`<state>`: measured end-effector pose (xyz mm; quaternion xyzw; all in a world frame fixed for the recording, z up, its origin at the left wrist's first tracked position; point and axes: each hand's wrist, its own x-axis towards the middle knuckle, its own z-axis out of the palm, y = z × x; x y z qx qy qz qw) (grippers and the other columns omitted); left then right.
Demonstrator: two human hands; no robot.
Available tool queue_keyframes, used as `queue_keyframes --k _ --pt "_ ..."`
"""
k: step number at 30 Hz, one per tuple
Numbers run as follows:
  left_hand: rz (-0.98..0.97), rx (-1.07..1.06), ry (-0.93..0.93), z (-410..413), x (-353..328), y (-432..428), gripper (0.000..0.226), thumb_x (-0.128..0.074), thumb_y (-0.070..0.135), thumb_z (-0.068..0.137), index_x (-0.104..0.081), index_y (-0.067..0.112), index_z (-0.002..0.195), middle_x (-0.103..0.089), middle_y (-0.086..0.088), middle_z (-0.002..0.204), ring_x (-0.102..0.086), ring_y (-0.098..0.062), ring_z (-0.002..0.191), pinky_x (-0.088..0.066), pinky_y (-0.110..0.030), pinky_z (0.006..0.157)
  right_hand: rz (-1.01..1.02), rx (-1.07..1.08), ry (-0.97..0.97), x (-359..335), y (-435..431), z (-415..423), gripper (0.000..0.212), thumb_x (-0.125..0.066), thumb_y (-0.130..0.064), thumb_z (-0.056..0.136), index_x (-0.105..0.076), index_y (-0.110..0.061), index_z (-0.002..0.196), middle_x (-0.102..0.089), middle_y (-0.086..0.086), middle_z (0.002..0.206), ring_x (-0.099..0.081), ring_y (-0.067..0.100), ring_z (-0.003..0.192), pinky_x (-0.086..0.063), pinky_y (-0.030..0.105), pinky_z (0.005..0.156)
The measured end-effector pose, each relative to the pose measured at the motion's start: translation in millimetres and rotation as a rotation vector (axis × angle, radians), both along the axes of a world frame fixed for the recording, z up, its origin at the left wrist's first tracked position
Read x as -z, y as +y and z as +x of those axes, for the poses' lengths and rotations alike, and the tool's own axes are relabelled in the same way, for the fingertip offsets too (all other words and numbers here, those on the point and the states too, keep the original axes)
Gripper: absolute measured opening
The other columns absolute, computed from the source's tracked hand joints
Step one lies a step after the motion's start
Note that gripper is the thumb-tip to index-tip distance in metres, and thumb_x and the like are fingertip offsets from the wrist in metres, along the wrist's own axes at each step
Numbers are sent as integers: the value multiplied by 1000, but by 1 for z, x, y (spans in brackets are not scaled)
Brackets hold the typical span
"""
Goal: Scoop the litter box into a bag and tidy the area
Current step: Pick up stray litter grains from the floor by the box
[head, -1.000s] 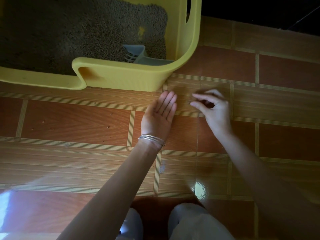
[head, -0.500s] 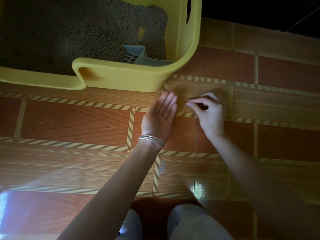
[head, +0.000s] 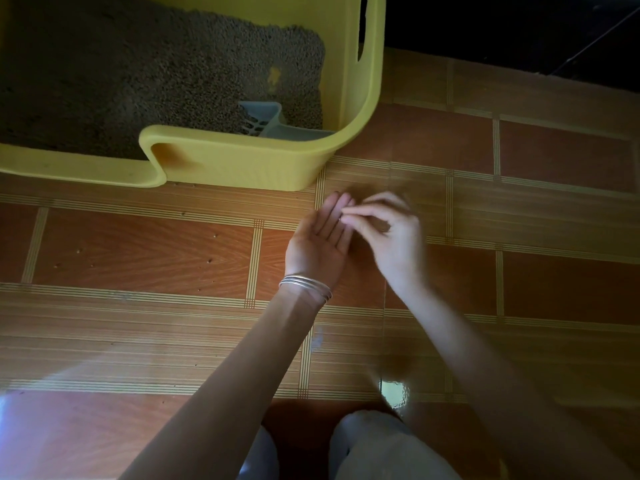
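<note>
Granular grey litter [head: 138, 81] fills rounded yellow plastic box [head: 242, 161].

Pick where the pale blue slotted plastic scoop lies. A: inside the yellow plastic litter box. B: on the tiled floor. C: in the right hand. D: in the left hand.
A: the pale blue slotted plastic scoop rests inside the yellow plastic litter box, against its near wall.
</note>
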<state>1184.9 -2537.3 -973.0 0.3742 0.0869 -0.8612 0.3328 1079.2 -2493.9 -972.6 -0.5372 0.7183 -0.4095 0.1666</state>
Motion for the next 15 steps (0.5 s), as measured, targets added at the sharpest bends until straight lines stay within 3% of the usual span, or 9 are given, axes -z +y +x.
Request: queue_keyframes --k 2,6,15 --pt "23 -40 33 3 -1 -2 40 -26 18 100 -61 -1 103 -70 -14 97 -61 -20 104 -46 -31 92 27 98 -19 4 7 -18 18 -71 -26 76 -74 -13 89 -63 -2 85 -58 18 83 -45 26 78" --pt "29 -82 33 9 -1 -10 39 -26 16 100 -61 -1 105 -70 -15 100 -58 -19 110 -46 -33 91 165 179 -15 16 24 -48 23 -75 -18 72 -72 -10 94 -61 2 93 -59 16 88 -43 9 78" --pt "-17 -43 2 8 0 -7 39 -27 18 101 -61 0 105 -70 -13 99 -61 -20 106 -45 -30 95 153 160 48 25 19 -54 11 -76 -14 72 -73 -7 80 -61 7 82 -54 10 73 -41 9 67"
